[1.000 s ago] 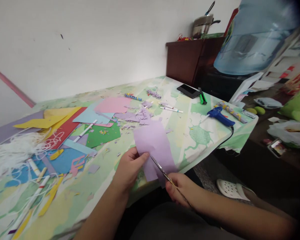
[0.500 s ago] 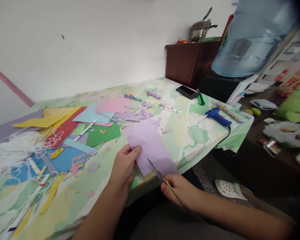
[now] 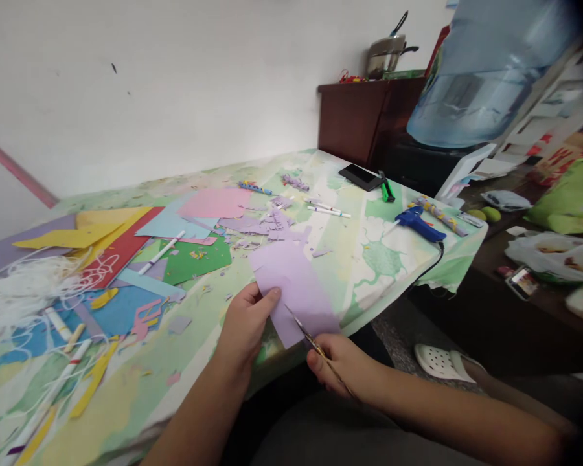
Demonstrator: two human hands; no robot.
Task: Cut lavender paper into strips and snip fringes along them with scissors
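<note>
A piece of light purple paper (image 3: 298,281) is pinched at its left edge by my left hand (image 3: 245,320), thumb on top. My right hand (image 3: 342,369) is closed around a pair of scissors (image 3: 305,333), whose narrow blades lie over the lower part of the paper and point up and left. The handles are mostly hidden in the fingers. Just beyond the sheet, purple paper scraps (image 3: 276,223) are scattered on the tablecloth.
Coloured paper sheets (image 3: 201,259), a heap of white string (image 3: 29,291) and markers (image 3: 328,208) lie about the table. A blue glue gun (image 3: 420,223) with a cord, a green cutter (image 3: 387,189) and a black phone-like slab (image 3: 359,176) are to the right.
The purple paper has tilted and curved a little in my hands, its far edge now lower. The scissors stay over its lower part, and the whole view has shifted slightly.
</note>
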